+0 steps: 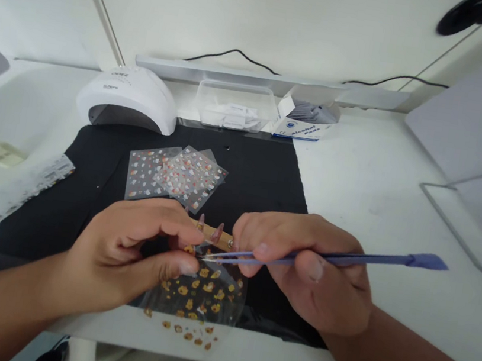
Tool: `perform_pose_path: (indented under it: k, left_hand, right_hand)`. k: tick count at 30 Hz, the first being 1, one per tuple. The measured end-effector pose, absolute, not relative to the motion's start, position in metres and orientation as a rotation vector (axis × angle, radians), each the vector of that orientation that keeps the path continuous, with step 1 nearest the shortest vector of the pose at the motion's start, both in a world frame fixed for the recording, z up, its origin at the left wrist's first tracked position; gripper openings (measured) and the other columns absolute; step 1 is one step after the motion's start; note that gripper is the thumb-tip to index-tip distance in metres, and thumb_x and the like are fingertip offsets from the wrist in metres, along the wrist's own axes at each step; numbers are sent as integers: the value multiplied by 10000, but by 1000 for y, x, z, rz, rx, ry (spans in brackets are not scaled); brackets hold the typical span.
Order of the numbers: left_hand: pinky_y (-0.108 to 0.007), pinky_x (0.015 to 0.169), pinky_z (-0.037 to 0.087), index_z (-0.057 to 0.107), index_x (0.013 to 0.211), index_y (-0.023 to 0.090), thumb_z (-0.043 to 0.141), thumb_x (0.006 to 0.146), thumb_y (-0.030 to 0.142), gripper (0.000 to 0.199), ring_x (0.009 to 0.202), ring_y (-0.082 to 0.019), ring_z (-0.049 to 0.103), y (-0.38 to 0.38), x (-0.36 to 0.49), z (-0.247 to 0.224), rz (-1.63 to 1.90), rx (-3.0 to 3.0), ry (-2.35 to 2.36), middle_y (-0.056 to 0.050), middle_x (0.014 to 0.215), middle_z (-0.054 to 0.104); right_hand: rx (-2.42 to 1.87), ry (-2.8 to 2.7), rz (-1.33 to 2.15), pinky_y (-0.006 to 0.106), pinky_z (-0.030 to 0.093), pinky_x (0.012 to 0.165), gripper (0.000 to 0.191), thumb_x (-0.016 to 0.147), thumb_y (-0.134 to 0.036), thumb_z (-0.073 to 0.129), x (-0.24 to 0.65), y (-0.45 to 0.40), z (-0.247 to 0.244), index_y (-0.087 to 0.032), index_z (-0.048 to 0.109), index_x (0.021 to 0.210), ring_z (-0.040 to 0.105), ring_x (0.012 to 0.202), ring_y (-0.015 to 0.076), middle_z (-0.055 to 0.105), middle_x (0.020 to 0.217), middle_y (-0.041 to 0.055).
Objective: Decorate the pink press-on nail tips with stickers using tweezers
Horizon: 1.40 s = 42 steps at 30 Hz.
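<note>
My left hand [118,256] pinches the upper edge of a clear nail sticker sheet [199,303] with small yellow-orange designs. The sheet hangs toward me over the table's front edge. In my right hand [321,275] are blue-purple tweezers [359,259], held level between thumb and fingers. Their metal tips touch or nearly touch the sheet beside my left thumb; whether a sticker is between them I cannot tell. Just behind the fingers, pinkish pointed false nails [217,233] stand on a light wooden holder [224,241], partly hidden by both hands.
A black mat [263,178] covers the table's middle, with overlapping clear sticker sheets [179,175] on it. Along the back are a white nail lamp [129,96], a clear plastic box [237,93] and an alcohol pads box [305,121]. A polish bottle [0,153] lies left; a metal stand [449,228] is right.
</note>
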<state>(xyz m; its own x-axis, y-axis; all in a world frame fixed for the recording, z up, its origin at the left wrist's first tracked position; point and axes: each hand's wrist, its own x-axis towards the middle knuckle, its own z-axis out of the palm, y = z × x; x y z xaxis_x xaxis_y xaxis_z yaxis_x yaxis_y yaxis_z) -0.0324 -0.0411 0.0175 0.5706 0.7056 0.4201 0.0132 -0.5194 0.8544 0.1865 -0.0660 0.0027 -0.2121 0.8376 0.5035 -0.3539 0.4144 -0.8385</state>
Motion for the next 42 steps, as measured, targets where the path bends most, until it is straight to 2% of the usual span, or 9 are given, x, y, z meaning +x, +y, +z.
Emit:
perform_pose_path:
  k: [21,27,31,36,39,40,41,42]
  left_hand:
    - [-214,610,551,723,935,194,709,792,60,196,692,-131,666,-40,-31,19,983,1908,638,-38,822,741]
    - [-207,657,552,731,959,208,705,809,76,201,720,-124,669,-40,-32,17,911,1935,635,-23,814,734]
    - [-183,613,547,731,950,207,712,791,59,218,684,-110,663,-40,-31,17,962,1914,648,-16,805,734]
    - [-122,621,556,746,917,210,762,741,59,233,698,-80,676,-28,-46,16,1094,1825,835,23,818,741]
    - [-73,582,524,724,939,193,739,783,108,178,598,-22,627,-4,-61,15,1207,1625,913,106,741,712]
    - [-70,574,509,711,927,180,677,848,161,88,589,-13,611,6,-66,14,1206,1579,959,128,713,693]
    - [-85,573,511,700,914,170,647,871,210,78,584,-20,606,15,-70,13,1141,1576,1004,131,698,684]
    - [-116,569,521,692,907,166,677,843,231,92,588,-39,610,24,-72,11,1045,1596,1044,116,681,677]
  right_hand:
    - [-548,-1293,1249,323,517,559,208,937,-349,587,185,-69,-1,-207,738,944,628,582,169,687,646,31]
    - [-533,-1259,1233,324,517,545,203,935,-344,589,184,-66,0,-212,743,922,606,567,167,677,640,32]
    - [-497,-1250,1241,322,518,541,208,936,-332,586,186,-63,0,-201,747,923,604,551,159,681,647,35]
    - [-457,-1264,1258,303,509,511,216,942,-326,580,194,-57,1,-184,740,914,621,546,163,691,649,40]
    - [-434,-1273,1298,277,498,478,207,938,-313,584,198,-53,2,-165,722,894,625,555,164,682,646,41]
    - [-438,-1268,1321,268,494,468,200,931,-310,591,200,-52,2,-160,712,877,624,559,164,675,637,39]
    - [-449,-1257,1347,258,490,459,193,923,-310,601,200,-51,2,-157,700,857,621,561,164,666,625,35]
    - [-466,-1241,1370,250,485,452,186,911,-309,612,201,-50,1,-155,685,836,616,557,161,656,610,30]
